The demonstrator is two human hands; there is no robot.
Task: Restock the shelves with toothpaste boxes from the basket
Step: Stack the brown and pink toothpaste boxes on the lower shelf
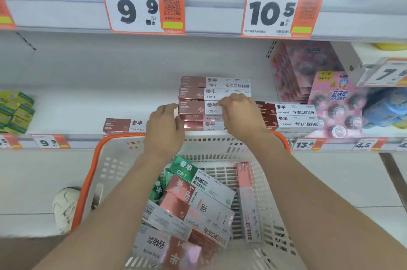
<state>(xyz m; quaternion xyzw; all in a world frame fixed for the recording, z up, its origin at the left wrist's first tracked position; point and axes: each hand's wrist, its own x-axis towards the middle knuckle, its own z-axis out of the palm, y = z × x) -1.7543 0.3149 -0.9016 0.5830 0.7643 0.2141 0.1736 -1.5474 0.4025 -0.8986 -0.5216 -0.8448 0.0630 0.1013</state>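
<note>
White shelf (88, 111) carries stacked toothpaste boxes (193, 107) and pink packs (334, 113).

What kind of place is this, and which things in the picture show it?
Most likely a supermarket or drugstore aisle. Printed price tags hang on the shelf edges, toothpaste boxes are stacked on the shelf, and a plastic shopping basket below holds more boxes.
</note>
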